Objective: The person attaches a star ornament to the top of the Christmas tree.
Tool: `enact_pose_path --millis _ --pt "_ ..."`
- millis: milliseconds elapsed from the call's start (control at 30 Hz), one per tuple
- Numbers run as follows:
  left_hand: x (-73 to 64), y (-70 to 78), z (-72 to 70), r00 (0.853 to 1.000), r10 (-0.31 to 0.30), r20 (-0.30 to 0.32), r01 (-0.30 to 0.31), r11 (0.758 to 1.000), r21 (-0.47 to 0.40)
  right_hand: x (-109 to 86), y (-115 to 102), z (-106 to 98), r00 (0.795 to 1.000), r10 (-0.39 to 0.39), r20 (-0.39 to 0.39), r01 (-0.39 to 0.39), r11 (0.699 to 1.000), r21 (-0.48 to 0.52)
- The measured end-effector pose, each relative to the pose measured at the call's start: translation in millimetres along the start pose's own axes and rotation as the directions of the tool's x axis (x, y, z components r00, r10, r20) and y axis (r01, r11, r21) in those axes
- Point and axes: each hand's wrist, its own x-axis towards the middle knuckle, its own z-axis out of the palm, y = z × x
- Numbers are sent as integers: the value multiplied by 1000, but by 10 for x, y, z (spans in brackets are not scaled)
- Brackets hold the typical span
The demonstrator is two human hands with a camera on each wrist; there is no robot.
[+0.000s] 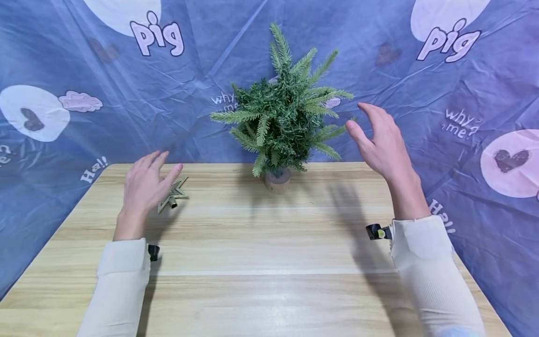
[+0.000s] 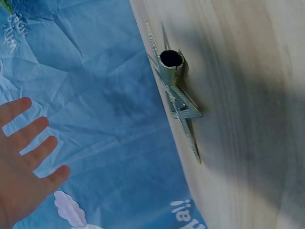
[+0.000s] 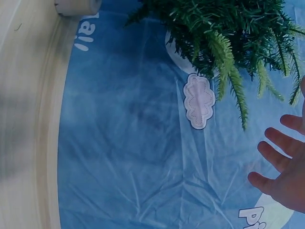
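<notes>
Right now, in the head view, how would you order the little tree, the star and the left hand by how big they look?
1. little tree: largest.
2. left hand: smaller, though it sits nearer the camera.
3. star: smallest, partly hidden behind that hand.

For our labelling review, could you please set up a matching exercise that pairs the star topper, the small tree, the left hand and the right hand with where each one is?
Things:
1. star topper
2. small tree
3. left hand
4. right hand

Places:
A. raised beside the branches, fingers spread
B. standing at the table's far edge, in a pot
C. lying flat on the wood
D. low over the table, next to the star

Pairs: 1-C, 2-B, 3-D, 4-A
</notes>
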Motion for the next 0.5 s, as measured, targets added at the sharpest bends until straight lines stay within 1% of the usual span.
enact_pose_path --millis 267,500 --pt "-20 -100 -9 999 -39 -19 38 998 -40 71 -120 -35 999 -31 -36 32 999 7" --pt "-35 -216 9 996 -90 -1 90 992 -88 143 -248 -69 994 -88 -71 87 996 -7"
